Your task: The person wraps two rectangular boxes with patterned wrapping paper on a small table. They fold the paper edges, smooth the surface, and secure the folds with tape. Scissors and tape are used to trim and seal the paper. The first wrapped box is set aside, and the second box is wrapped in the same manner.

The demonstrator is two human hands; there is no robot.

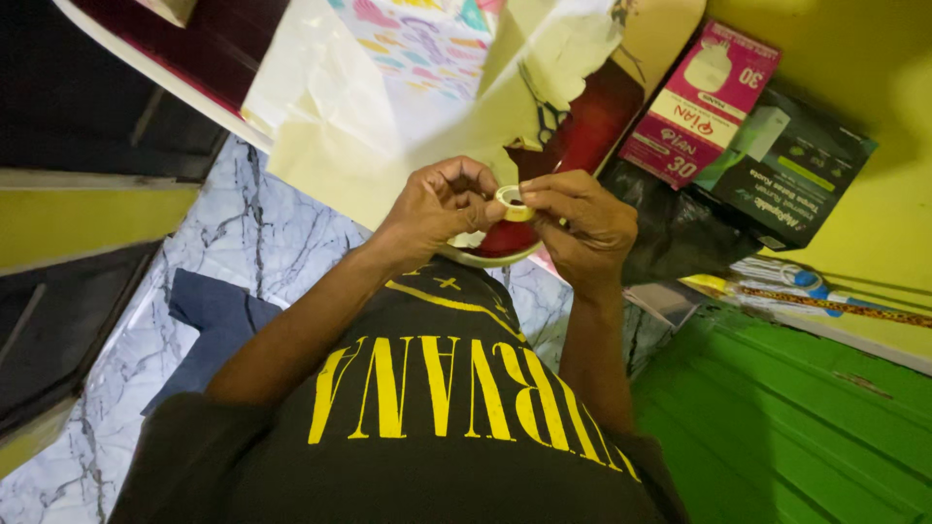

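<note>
A small roll of clear tape (512, 202) is pinched between the thumb and fingers of my right hand (585, 221). The curled fingertips of my left hand (437, 207) press against the roll's left side. Both hands meet just above my chest, over a red round thing with a pale rim (503, 245). A cream sheet of paper (379, 136) lies spread beyond my hands. Dark scissors (547, 118) rest on it near a dark red patch (592, 121).
A pink box (701, 102) and a dark green box (788, 167) lean at the right against a yellow wall. Below them are a black plastic bag (672, 233), long packaged items (806, 289) and a green surface (777, 427). A marbled floor (243, 233) and blue cloth (216, 320) lie left.
</note>
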